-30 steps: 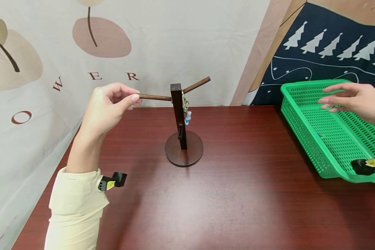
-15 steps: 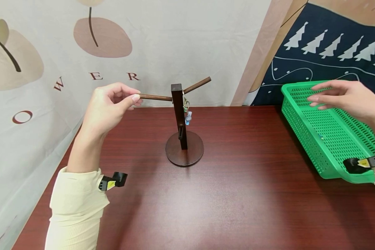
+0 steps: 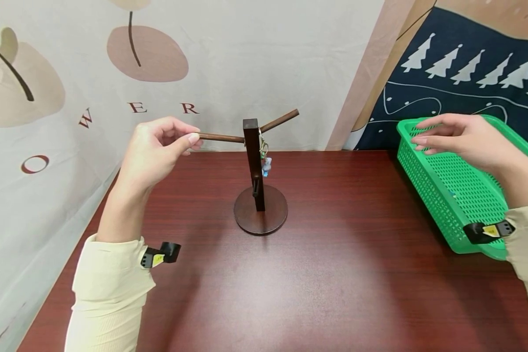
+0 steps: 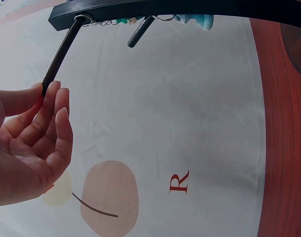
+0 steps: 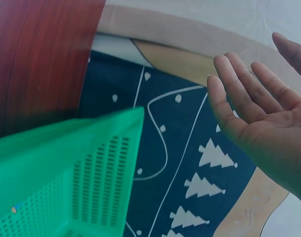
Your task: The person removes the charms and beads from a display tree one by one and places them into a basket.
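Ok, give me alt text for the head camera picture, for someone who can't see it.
A left hand pinches the tip of a peg on a dark wooden stand with a small keychain charm, on a reddish-brown wooden table. The right hand hovers open over a green perforated plastic basket.

A dark red wooden table [image 3: 334,293] stands before printed fabric backdrops [image 3: 255,58].

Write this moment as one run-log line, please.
left hand: pinches stand peg | right hand: open above green basket | keychain: hanging
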A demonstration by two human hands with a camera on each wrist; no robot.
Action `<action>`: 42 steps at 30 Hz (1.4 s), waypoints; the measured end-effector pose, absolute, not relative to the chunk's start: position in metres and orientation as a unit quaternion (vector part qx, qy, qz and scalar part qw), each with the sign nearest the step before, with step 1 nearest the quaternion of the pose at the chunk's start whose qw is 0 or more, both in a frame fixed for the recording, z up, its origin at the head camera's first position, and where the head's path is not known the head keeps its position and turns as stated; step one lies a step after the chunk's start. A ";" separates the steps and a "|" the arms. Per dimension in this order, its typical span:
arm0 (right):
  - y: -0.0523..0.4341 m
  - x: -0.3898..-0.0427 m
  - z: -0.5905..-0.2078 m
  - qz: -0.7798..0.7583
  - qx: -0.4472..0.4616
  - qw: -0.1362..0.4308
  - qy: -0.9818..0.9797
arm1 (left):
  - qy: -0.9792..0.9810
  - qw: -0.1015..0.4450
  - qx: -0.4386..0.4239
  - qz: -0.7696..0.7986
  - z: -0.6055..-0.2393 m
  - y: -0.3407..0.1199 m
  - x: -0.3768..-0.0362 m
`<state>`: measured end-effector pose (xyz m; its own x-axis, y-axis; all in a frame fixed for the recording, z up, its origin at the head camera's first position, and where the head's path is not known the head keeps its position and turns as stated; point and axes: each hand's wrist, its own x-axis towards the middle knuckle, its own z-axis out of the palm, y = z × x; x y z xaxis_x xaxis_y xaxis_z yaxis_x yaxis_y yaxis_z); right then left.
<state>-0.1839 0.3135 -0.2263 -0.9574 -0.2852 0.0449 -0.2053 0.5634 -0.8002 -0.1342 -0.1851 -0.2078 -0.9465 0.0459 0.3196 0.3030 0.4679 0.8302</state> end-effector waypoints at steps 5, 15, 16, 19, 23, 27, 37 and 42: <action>0.302 -0.186 -0.228 -0.466 -0.158 0.056 0.869 | -0.847 0.128 -0.104 -0.506 -0.208 -0.185 -0.134; 0.276 -0.186 -0.230 -0.456 -0.171 0.070 0.870 | -0.845 0.129 -0.107 -0.508 -0.208 -0.185 -0.134; 0.273 -0.185 -0.231 -0.453 -0.172 0.070 0.872 | -0.845 0.128 -0.106 -0.508 -0.208 -0.185 -0.134; 0.264 -0.184 -0.233 -0.446 -0.174 0.072 0.875 | -0.846 0.126 -0.103 -0.508 -0.208 -0.184 -0.134; 0.250 -0.183 -0.234 -0.441 -0.170 0.076 0.878 | -0.845 0.124 -0.104 -0.510 -0.208 -0.185 -0.135; 0.238 -0.182 -0.236 -0.441 -0.173 0.083 0.877 | -0.845 0.124 -0.104 -0.510 -0.208 -0.185 -0.135; 0.218 -0.183 -0.239 -0.470 -0.206 0.091 0.853 | -0.849 0.127 -0.103 -0.503 -0.208 -0.186 -0.135; 0.210 -0.183 -0.241 -0.490 -0.224 0.094 0.837 | -0.852 0.128 -0.099 -0.498 -0.208 -0.186 -0.135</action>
<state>-0.1826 0.2105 -0.2414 -0.8817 -0.4675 0.0634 -0.2839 0.4185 -0.8627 -0.1351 -0.1859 -0.2076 -0.9478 0.0418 0.3162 0.2960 0.4850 0.8229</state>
